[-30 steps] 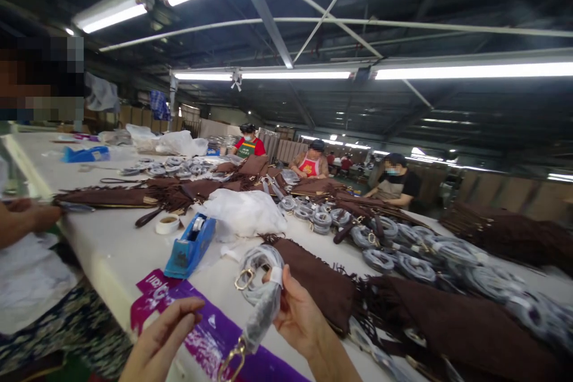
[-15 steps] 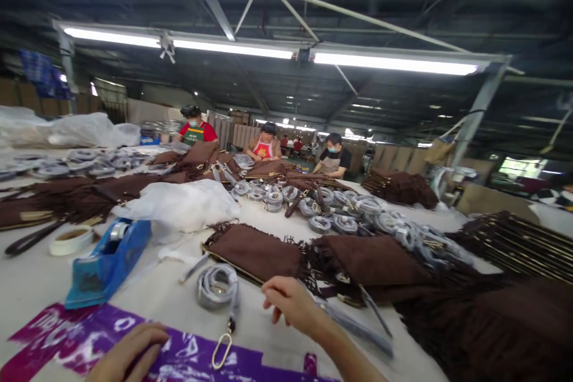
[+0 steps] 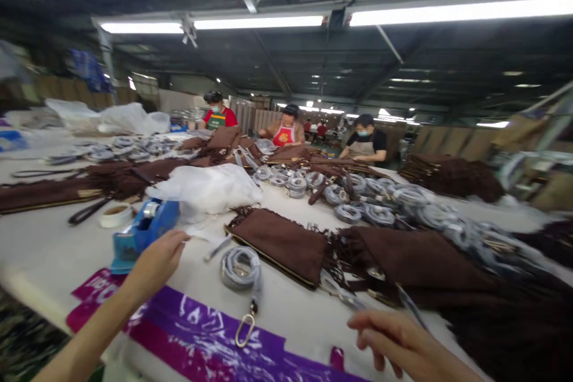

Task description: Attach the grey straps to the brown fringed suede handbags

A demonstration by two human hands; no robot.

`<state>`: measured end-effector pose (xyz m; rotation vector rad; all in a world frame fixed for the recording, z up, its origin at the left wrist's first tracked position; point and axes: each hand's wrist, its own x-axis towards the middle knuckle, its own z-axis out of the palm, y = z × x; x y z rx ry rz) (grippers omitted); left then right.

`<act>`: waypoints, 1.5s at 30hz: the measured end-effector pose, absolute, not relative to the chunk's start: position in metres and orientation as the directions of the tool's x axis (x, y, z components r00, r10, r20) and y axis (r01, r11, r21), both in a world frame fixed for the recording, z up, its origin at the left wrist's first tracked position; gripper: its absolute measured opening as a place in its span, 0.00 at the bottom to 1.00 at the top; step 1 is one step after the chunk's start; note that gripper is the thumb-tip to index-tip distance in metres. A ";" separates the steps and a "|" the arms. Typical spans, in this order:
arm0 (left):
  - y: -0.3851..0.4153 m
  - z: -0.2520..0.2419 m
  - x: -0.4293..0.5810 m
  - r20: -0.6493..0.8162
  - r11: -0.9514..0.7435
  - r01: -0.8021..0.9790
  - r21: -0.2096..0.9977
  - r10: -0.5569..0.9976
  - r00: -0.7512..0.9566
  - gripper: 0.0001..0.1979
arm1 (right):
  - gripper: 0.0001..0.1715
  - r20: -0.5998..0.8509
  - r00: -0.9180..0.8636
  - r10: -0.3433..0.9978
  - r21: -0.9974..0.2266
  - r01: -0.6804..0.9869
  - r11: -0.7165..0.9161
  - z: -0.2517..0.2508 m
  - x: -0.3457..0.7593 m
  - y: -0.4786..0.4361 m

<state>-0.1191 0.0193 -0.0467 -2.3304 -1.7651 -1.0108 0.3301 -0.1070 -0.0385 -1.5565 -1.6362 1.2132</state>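
Observation:
My left hand [image 3: 156, 262] reaches over the table [image 3: 49, 250] to the blue tape dispenser [image 3: 141, 231]. Its fingers are drawn together at the end of a white strip [image 3: 201, 236] lying beside the dispenser. My right hand [image 3: 400, 343] hovers low at the near right, fingers stretched out and holding nothing. Between the hands lies a coiled grey wrapped strap [image 3: 239, 267] with a gold clasp [image 3: 245, 330], which rests on a purple plastic sheet [image 3: 197, 334]. A brown fringed bag [image 3: 282, 242] lies just beyond the strap.
A white plastic bag [image 3: 208, 188] and a tape roll [image 3: 115, 215] sit behind the dispenser. Several wrapped strap coils [image 3: 358, 200] and more brown fringed bags [image 3: 416, 259] cover the right and far table. Three people [image 3: 286, 131] work at the far side.
The strap was put down on the table and both hands let go. My left hand moved up to the tape dispenser; my right hand drew back to the near right. The view swung left.

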 end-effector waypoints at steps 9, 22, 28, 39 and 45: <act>-0.016 -0.071 -0.039 0.517 -0.750 0.594 0.291 0.646 0.563 0.15 | 0.11 0.038 -0.111 0.993 -0.587 0.802 0.112 -0.030 0.334 -0.122; 0.014 -0.042 -0.015 0.501 -0.680 0.647 0.344 0.716 0.486 0.18 | 0.09 0.010 -0.224 0.975 -0.044 0.974 0.224 -0.054 0.235 -0.038; -0.006 -0.053 -0.033 0.395 -0.781 0.607 0.146 0.608 0.689 0.29 | 0.13 -0.003 -0.262 0.965 -0.025 0.965 0.262 -0.072 0.232 -0.031; 0.023 -0.073 0.018 0.394 -0.867 0.476 0.147 0.493 0.776 0.07 | 0.08 0.200 -0.219 0.955 -0.785 0.548 0.290 -0.065 0.260 -0.039; 0.042 -0.050 0.059 0.443 -0.542 0.663 0.516 0.832 0.335 0.11 | 0.09 0.122 -0.127 0.984 -0.954 0.260 0.151 -0.059 0.254 -0.038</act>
